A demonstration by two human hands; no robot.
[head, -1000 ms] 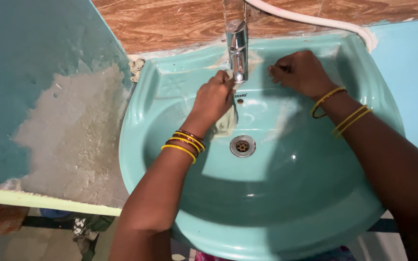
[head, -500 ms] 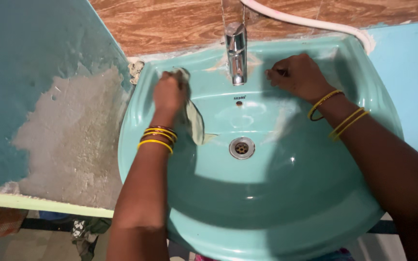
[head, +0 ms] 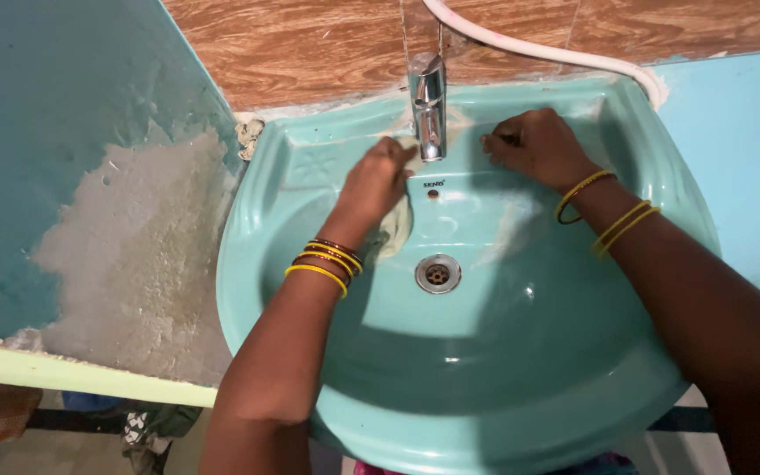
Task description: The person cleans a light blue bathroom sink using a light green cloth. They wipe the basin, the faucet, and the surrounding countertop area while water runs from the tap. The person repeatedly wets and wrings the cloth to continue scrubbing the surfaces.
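left hand (head: pixel 376 180) clamped on pale cloth (head: pixel 395 230) beside tap (head: pixel 429 105); right hand (head: pixel 538 145) fisted on basin (head: pixel 573 369) ledge; rub firmly round tap base, cloth kept flat.

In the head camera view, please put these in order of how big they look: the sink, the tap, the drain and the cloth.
1. Sink, by far the largest.
2. Tap and cloth: unsure, because the left hand hides most of the cloth.
3. Drain, the smallest.
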